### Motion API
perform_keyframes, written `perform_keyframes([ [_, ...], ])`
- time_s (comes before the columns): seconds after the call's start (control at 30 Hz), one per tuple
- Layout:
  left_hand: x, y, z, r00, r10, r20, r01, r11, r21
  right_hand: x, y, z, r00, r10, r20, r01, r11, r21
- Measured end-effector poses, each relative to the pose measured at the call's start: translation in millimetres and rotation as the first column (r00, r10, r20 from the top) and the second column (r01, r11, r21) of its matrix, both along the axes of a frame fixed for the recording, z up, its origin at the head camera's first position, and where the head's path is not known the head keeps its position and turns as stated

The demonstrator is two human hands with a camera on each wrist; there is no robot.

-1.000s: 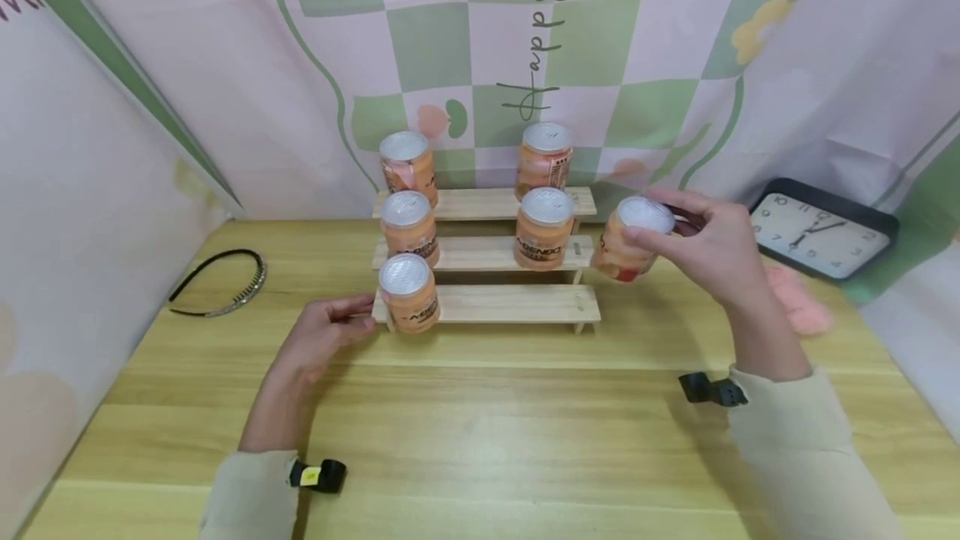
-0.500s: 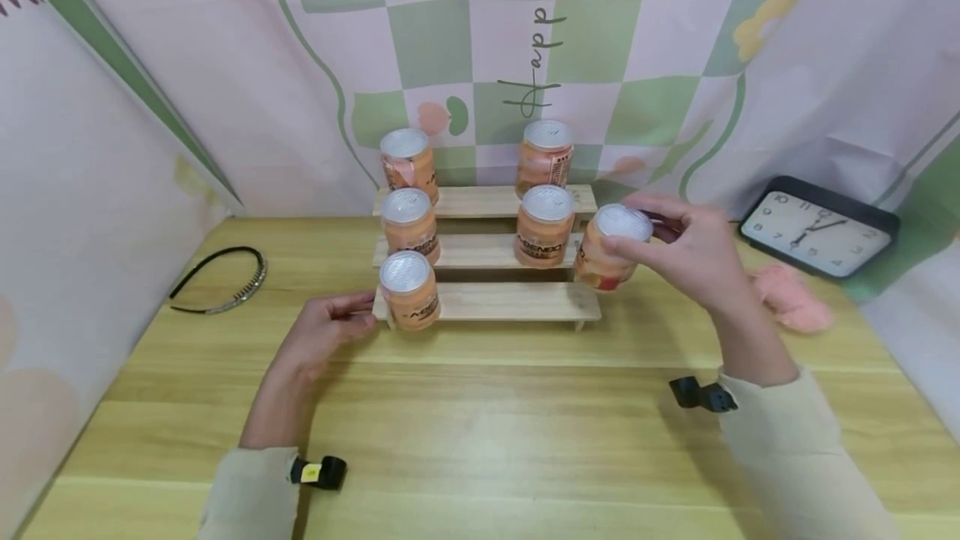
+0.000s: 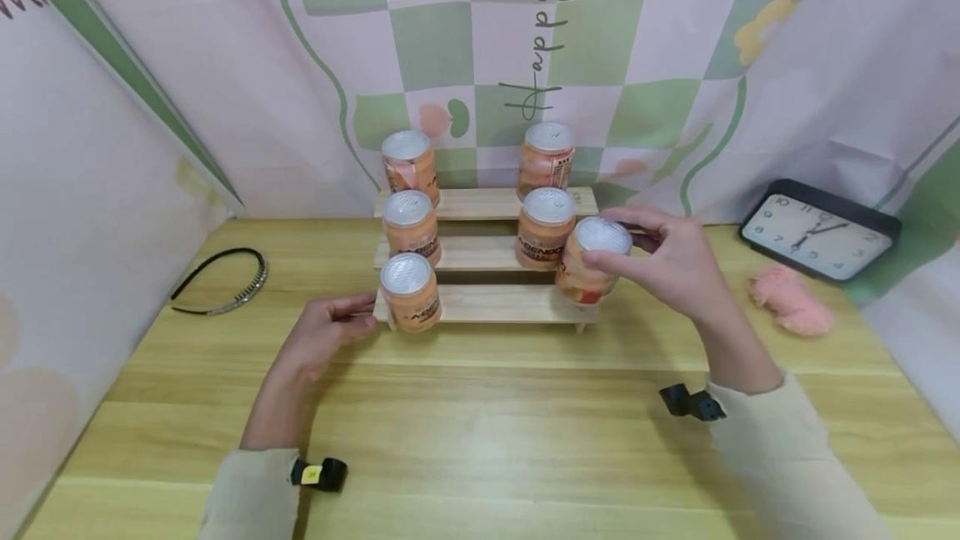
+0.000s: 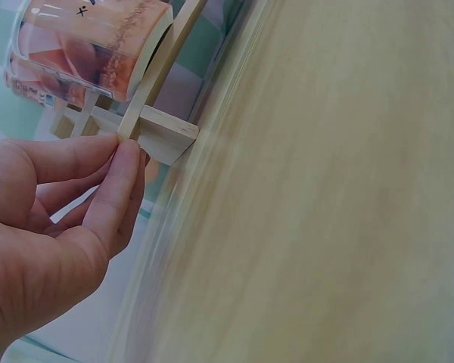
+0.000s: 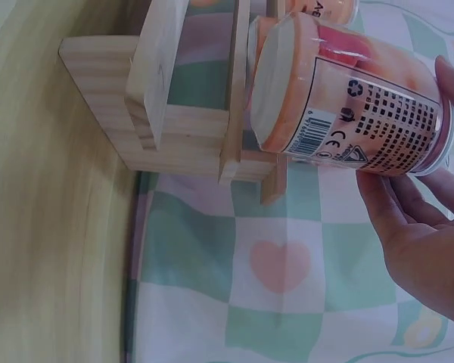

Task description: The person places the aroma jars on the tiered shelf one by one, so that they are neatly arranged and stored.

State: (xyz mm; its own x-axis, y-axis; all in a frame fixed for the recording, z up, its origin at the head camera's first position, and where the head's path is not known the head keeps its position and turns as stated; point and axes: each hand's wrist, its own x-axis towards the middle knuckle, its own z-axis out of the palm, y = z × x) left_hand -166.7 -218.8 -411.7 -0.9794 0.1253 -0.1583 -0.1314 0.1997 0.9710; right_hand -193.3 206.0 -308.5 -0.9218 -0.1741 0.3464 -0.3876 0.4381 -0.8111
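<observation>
My right hand [image 3: 663, 261] grips an orange can [image 3: 592, 261] with a clear lid near its top. In the right wrist view the can's base [image 5: 276, 83] is apart from the lowest board [image 5: 155, 72] of the wooden three-step rack [image 3: 495, 304]. My left hand [image 3: 324, 336] pinches the left end of that lowest board between thumb and fingers, as the left wrist view shows at the board's tip [image 4: 136, 121]. Just beside those fingers an orange can [image 3: 410, 294] stands on the lowest step. More such cans stand at both ends of the middle and top steps.
At the left lies a black headband [image 3: 255, 277] with a row of shiny stones. To the right are a black-framed clock [image 3: 817, 232] and a fluffy pink thing [image 3: 791, 300]. A checked cloth [image 3: 510, 48] hangs behind the rack.
My right hand has carried the can leftward and a little down, from beside the rack to over the lowest step's right end. The left hand has stayed on the rack.
</observation>
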Motion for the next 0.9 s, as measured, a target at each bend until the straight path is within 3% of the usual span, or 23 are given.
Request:
perform_keyframes([
  [0.6, 1.1, -1.5, -0.8, 1.0, -0.01, -0.005, 0.01, 1.0, -0.003, 8.3, -25, -11.6, 0.997, 0.079, 0.003, -0.079, 0.997, 0.015],
  [0.9, 0.9, -1.6, -1.5, 1.0, -0.013, -0.012, 0.013, 1.0, -0.004, 13.7, -37, -17.0, 0.997, 0.073, -0.029, -0.072, 0.996, 0.044],
])
